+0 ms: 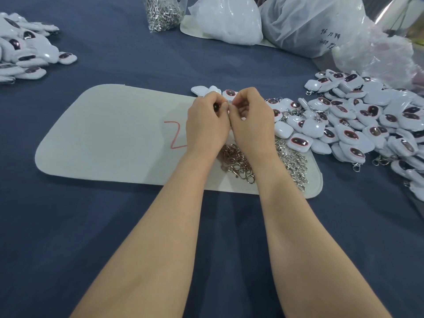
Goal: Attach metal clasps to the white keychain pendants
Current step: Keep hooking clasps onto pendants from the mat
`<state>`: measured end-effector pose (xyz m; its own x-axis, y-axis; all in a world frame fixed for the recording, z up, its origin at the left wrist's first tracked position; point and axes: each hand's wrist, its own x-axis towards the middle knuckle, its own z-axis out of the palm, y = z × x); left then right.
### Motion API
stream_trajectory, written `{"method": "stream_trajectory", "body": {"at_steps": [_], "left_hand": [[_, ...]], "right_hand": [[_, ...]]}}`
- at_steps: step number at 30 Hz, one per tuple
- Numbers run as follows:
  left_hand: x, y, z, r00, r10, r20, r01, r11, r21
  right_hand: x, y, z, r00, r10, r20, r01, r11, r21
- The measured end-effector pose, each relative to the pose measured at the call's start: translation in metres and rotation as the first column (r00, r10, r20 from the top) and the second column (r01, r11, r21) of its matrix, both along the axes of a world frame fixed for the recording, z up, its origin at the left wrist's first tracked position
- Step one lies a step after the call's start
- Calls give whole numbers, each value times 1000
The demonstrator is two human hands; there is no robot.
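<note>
Head view, starting at the left: a heap of white pendants (27, 51) lies at the far edge of the blue tabletop (114, 237), well apart from the work. Next comes a pale mat (103, 138) with a red mark (175, 135) on it. Over the mat's right half the two hands meet, thumbs touching. The left hand (207, 121) has its fingers curled tight round a held pendant (215, 108), of which only a dark patch shows. The right hand (251, 120) pinches a small metal clasp (227, 102) narrowly between thumb and forefinger, at the seam where the hands meet. So the clasp lies just right of the held pendant, touching or nearly so; whether its ring is already through the loop I cannot tell, since the fingers hide it. The joining seems to turn on that sideways line: the right hand feeding leftward, the left steadying. Under the wrists lie loose clasps (238, 161), nearer the right hand. Further right spreads a big pile of pendants (367, 127), some with clasps on. Along the far edge stand a bag of clasps (163, 14) and plastic bags (309, 24)
</note>
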<state>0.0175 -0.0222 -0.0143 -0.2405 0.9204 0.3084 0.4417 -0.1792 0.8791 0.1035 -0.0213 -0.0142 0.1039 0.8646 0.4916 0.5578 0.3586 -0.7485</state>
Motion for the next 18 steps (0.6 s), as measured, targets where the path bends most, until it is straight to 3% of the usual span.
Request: {"method": "stream_trajectory", "body": {"at_steps": [7,11,18], "left_hand": [[0,-2,3,973,-175,147,173,985,29],[2,-1,0,944,-184,274,204,978,-48],[-1,4,-2,962,-166,218,176,984,-25]], "right_hand": [[10,4,-1,978,-190,-84,191,982,3],[14,6,-3,971,-226,-76,226,974,-11],[11,7,-5,981,-195,-20,195,981,17]]}}
